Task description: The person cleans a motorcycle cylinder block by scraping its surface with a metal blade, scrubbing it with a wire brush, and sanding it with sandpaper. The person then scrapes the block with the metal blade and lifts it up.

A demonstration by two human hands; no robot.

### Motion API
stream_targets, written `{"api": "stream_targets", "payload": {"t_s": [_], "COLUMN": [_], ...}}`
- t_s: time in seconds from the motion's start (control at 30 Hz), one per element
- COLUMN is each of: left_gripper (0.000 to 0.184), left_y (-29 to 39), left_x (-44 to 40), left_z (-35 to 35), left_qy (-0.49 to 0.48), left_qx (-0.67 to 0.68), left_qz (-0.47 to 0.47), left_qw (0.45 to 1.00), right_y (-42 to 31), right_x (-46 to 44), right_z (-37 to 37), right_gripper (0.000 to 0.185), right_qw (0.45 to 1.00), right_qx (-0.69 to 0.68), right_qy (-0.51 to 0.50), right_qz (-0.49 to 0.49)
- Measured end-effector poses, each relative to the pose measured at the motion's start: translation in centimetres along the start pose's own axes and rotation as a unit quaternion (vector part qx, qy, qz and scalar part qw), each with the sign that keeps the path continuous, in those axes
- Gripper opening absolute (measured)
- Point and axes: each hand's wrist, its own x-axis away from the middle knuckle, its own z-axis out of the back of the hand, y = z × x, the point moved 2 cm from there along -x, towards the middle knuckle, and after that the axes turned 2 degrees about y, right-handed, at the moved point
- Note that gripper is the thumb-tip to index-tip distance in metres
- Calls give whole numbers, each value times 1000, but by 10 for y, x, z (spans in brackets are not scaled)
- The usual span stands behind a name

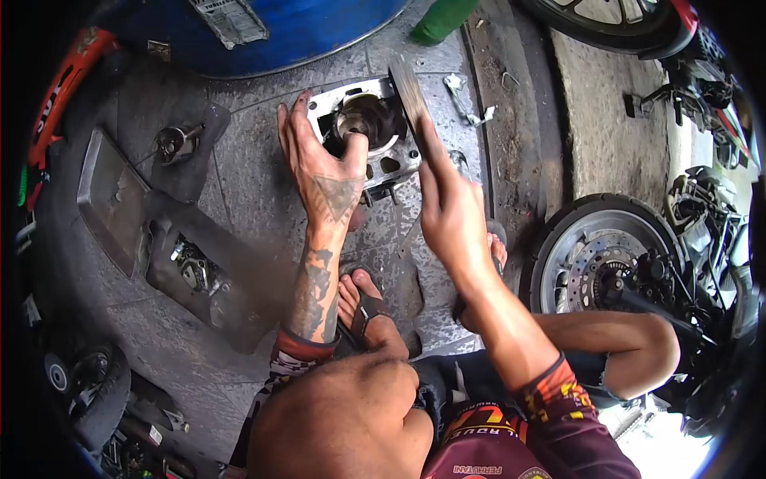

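Note:
A silver engine cylinder block rests on the tiled floor, its round bore facing up. My left hand grips its left side, fingers along the outer edge and thumb over the near rim of the bore. In my right hand is a long, flat, grey-brown tool that looks like a flat file, the index finger stretched along it. The file lies across the block's right edge, tip pointing away from me. My right palm hides its near end.
A blue drum stands beyond the block, with a green object beside it. Left are a piston-like part, a metal tray and a container of small parts. A motorcycle wheel stands right.

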Motion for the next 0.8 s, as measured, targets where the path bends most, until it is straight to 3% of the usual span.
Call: {"api": "stream_targets", "payload": {"t_s": [0.1, 0.27, 0.5, 0.6, 0.7, 0.8], "left_gripper": [72, 71, 70, 71, 71, 70], "left_y": [1, 2, 5, 6, 7, 5], "left_x": [-1, -1, -1, -2, 1, 0], "left_z": [-2, -4, -5, -4, -4, -4], "left_qy": [8, 3, 20, 16, 29, 24], "left_qx": [-12, 1, 8, 18, -21, 10], "left_qz": [1, 20, 17, 37, 18, 24], "left_qw": [1000, 1000, 1000, 999, 999, 999], "right_y": [-10, 18, -9, 12, 18, -5], "right_x": [-55, 76, -37, 58, 63, -42], "right_z": [-11, 10, -8, 2, 7, -5], "right_gripper": [57, 67, 55, 62, 63, 55], "right_qw": [998, 998, 1000, 998, 999, 999], "right_qx": [34, 33, 4, 36, 26, 42], "right_qy": [14, -22, 9, 6, -24, -12], "right_qz": [43, 56, 0, 51, 29, 28]}}
